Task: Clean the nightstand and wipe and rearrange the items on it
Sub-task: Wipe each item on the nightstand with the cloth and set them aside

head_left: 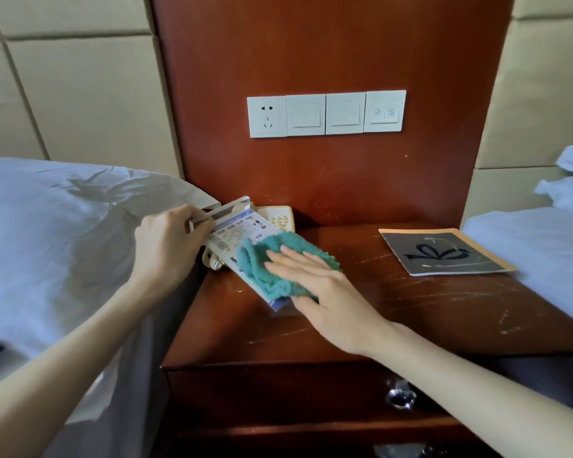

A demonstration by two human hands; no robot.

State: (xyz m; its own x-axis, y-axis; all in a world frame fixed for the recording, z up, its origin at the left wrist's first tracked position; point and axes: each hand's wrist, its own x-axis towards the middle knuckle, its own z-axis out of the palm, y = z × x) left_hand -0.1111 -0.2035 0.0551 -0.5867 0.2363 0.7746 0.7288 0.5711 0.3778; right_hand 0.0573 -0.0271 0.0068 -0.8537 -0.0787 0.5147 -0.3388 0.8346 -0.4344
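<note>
A clear acrylic sign holder with a printed card [242,231] lies tilted at the back left of the wooden nightstand [361,312]. My left hand [167,242] grips its upper end. My right hand [318,289] presses flat on a teal knitted cloth [272,259] that lies on the card's lower half. Under the sign sits a cream telephone [280,217], mostly hidden. A dark booklet with an orange edge [444,251] lies flat at the right of the nightstand.
A bed with white bedding [57,233] adjoins the nightstand on the left, another bed [543,236] on the right. A row of white wall switches and a socket [326,114] sits on the wooden back panel. A drawer with a shiny knob [401,396] is below.
</note>
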